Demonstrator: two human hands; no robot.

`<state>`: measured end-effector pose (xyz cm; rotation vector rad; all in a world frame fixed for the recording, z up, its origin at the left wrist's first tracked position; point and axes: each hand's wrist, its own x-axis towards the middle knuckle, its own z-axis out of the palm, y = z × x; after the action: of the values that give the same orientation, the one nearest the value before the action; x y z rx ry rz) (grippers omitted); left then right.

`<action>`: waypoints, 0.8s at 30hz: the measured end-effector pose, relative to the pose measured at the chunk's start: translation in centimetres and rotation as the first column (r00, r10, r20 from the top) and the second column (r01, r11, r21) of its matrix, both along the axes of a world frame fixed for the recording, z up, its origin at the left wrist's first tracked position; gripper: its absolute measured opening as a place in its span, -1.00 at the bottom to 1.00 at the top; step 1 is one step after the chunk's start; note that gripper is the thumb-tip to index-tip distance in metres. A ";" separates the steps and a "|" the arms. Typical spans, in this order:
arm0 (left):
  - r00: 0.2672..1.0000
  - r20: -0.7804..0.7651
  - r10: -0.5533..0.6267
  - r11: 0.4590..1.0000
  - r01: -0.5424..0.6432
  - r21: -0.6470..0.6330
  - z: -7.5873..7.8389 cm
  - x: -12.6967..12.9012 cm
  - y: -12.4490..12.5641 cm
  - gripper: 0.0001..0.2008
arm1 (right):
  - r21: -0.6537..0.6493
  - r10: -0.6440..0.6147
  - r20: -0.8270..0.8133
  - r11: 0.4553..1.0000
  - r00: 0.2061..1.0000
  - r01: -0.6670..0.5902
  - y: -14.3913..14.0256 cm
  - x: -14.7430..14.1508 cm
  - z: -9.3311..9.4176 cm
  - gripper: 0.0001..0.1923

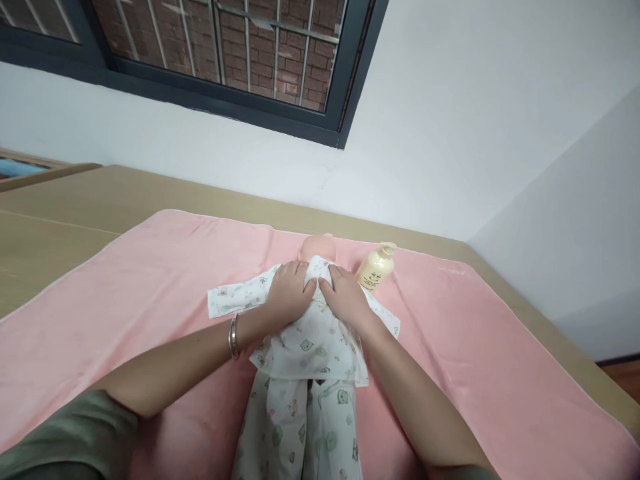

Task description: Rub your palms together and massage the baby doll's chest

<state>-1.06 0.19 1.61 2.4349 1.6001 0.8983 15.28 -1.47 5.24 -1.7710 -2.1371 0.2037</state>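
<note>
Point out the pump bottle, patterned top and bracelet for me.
Pump bottle (pixel 376 268): head view, on its body.
Patterned top (pixel 315 347): head view, on its lower front.
Bracelet (pixel 232 337): head view, on its band.

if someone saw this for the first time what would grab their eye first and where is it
Probably the left hand and right hand, side by side on the upper part of a white patterned top in the middle, with a rounded head just beyond. Next, the pale yellow pump bottle right of that head, and the broad pink blanket beneath everything.
</note>
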 end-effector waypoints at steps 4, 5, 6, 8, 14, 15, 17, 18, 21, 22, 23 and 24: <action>0.998 -0.056 0.007 0.997 -0.003 0.073 0.0 0.2 -1.0 -0.56 | -0.062 0.022 -0.080 0.998 0.997 -0.027 0.7 1.1 -0.1 -0.58; 0.998 -0.065 0.007 0.997 -0.002 0.076 0.1 0.2 -1.1 -0.55 | -0.065 0.017 -0.076 0.998 0.997 -0.022 0.8 1.2 -0.1 -0.57; 0.998 -0.069 0.003 0.998 0.001 0.060 0.2 0.2 -1.0 -0.55 | -0.060 0.007 -0.060 0.998 0.998 -0.010 0.7 1.1 0.0 -0.57; 0.998 -0.062 -0.015 1.000 0.014 -0.019 0.6 0.0 -0.6 -0.58 | -0.041 -0.017 -0.007 0.999 1.000 0.017 0.4 0.7 0.2 -0.56; 0.999 -0.044 -0.010 0.983 0.002 -0.182 1.2 -0.5 1.5 -0.55 | -0.032 -0.022 0.117 0.999 0.993 0.026 -1.6 -1.5 0.7 -0.45; 0.999 -0.050 -0.008 0.983 -0.001 -0.186 1.1 -0.5 1.6 -0.53 | -0.040 -0.016 0.125 0.999 0.992 0.021 -2.0 -1.8 0.7 -0.43; 0.998 -0.058 -0.008 0.982 -0.003 -0.187 1.1 -0.6 1.8 -0.51 | -0.062 -0.004 0.128 0.998 0.992 0.012 -2.5 -2.1 0.7 -0.40; 0.998 -0.060 -0.009 0.982 -0.002 -0.187 1.1 -0.6 1.7 -0.51 | -0.072 0.003 0.122 0.997 0.992 0.005 -2.7 -2.2 0.7 -0.39; 0.997 -0.076 -0.012 0.985 -0.001 -0.172 1.1 -0.4 1.0 -0.57 | -0.082 0.016 0.076 0.997 0.997 -0.010 -2.2 -1.6 0.7 -0.40; 0.996 -0.086 -0.010 0.989 -0.002 -0.146 1.0 -0.3 0.6 -0.58 | -0.082 0.017 0.056 0.997 0.998 -0.012 -1.7 -1.2 0.6 -0.42; 0.995 -0.096 -0.004 0.995 -0.006 -0.104 0.9 -0.1 0.1 -0.58 | -0.085 0.012 0.037 0.996 0.999 -0.008 -1.2 -0.7 0.6 -0.43; 0.994 -0.105 0.004 0.999 -0.010 -0.050 0.6 0.1 -0.5 -0.58 | -0.093 0.000 0.020 0.996 1.000 0.002 -0.6 -0.2 0.4 -0.44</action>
<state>-1.00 -0.30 2.26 2.4817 1.6444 0.7327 15.09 -2.03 5.68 -1.8331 -2.1733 0.2905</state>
